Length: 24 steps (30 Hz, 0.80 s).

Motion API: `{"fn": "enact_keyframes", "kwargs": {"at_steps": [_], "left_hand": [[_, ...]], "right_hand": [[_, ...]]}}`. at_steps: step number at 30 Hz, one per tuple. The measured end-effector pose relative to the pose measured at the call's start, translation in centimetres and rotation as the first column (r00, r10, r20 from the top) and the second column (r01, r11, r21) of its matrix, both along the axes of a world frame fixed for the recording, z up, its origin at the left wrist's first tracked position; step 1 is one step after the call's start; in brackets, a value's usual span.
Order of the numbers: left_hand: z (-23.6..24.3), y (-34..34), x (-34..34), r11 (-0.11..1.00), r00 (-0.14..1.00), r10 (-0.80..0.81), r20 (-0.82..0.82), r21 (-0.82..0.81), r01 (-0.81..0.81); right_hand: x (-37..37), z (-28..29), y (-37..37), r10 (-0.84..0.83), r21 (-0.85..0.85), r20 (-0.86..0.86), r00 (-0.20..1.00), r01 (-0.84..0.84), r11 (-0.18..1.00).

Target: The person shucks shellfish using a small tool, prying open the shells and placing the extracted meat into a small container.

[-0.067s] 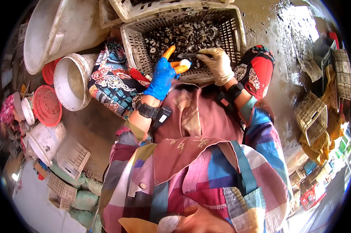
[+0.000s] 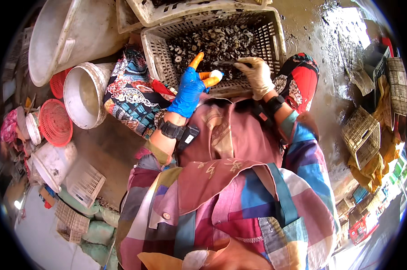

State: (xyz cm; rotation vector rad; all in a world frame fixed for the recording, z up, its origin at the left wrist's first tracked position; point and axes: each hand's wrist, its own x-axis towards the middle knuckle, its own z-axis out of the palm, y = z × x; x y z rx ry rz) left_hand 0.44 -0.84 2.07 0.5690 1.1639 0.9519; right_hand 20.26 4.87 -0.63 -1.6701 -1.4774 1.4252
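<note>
My left hand (image 2: 187,92), in a blue glove with orange covers on some fingers, is closed on a small white piece (image 2: 217,74) at the fingertips. Its orange-covered index finger points up and away from the piece. A thin metal tool (image 2: 224,62) is pinched in my right hand (image 2: 258,78), which wears a pale glove. The tool points left, above the white piece; whether its tip touches anything is too small to tell. Both hands are over the near part of a white slotted crate (image 2: 156,54) holding many small dark and pale bits (image 2: 208,42), some ring-shaped.
Another pale crate (image 2: 185,15) adjoins the far side. On my left are a large white tub (image 2: 84,36), a white bucket (image 2: 95,96) and a red basket (image 2: 55,121). Stacked crates (image 2: 361,135) stand right, beyond wet floor (image 2: 320,81).
My right hand has shifted slightly to the right with the metal tool. My left hand stays nearly in place, still gripping the white piece.
</note>
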Motion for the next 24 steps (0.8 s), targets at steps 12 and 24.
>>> {"fn": "enact_keyframes", "kwargs": {"at_steps": [12, 24], "left_hand": [[1.4, 1.3, -0.2, 0.993, 0.967, -0.115, 0.227, 0.053, 0.106], [1.7, 2.9, 0.3, 0.981, 0.943, -0.177, 0.282, -0.026, 0.192]], "right_hand": [[1.1, -2.3, -1.1, -0.07, -0.206, -0.122, 0.99, 0.044, 0.978], [2.2, -2.4, -1.4, -0.067, -0.194, -0.102, 0.993, 0.046, 0.98]]}}
